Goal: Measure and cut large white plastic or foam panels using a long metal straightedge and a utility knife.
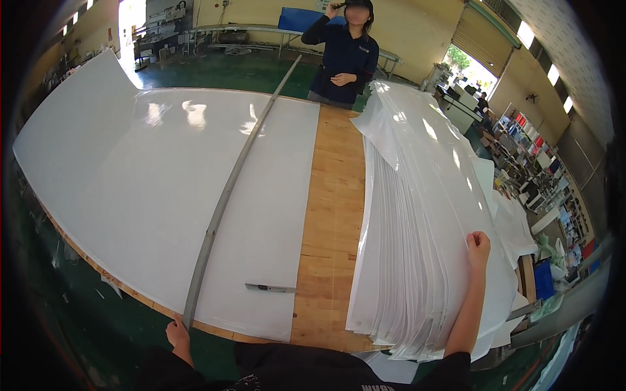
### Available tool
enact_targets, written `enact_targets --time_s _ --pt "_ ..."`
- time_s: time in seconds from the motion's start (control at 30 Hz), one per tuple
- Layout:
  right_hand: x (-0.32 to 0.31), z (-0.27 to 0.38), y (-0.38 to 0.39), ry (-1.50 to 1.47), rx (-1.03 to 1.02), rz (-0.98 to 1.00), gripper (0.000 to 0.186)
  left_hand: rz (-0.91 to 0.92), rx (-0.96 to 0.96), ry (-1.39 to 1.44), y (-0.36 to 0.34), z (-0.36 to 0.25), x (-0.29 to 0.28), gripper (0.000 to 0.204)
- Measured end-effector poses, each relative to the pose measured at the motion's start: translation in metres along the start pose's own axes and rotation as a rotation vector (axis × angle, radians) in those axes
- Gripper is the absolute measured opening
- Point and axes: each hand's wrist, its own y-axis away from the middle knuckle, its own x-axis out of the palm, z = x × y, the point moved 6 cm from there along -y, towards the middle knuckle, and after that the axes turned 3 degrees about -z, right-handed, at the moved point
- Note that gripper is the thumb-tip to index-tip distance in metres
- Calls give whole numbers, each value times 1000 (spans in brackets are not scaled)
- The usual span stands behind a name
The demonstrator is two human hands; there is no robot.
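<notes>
My left hand point(178, 333) is closed at the near end of a long metal straightedge point(225, 199), which lies across a large white glossy sheet point(130, 189) on the wooden table point(329, 221). The sheet's far left part rises in a curve. A slim utility knife point(267, 287) rests on the sheet, right of the straightedge. Over on the right, my right hand point(478, 244) has its fingers curled together above a thick, slightly fanned stack of white sheets point(417, 228); whether they grip a sheet is unclear.
A person point(340, 58) in a dark shirt stands across the table. Behind are a long bench point(228, 29) and a blue board point(297, 19). Cluttered shelves point(548, 169), a blue bin point(544, 279) and grey metal tubing point(554, 319) are at the right. Another person point(482, 104) is distant.
</notes>
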Motion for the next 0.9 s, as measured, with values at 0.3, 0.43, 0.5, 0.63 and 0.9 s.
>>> enact_targets --time_s 0.3,0.43,0.5,0.63,0.9 --pt "7 17 8 82 -71 -2 9 -16 5 -21 6 -8 -5 68" --pt "4 26 11 162 -115 -3 10 1 -8 2 4 -8 -5 67" --pt "5 31 13 185 -139 -5 10 10 -12 0 2 0 -1 66" --pt "16 42 21 476 -255 25 8 -2 -17 -27 0 2 0 64" --pt "19 43 21 644 -182 80 8 -40 -11 -38 1 3 2 62"
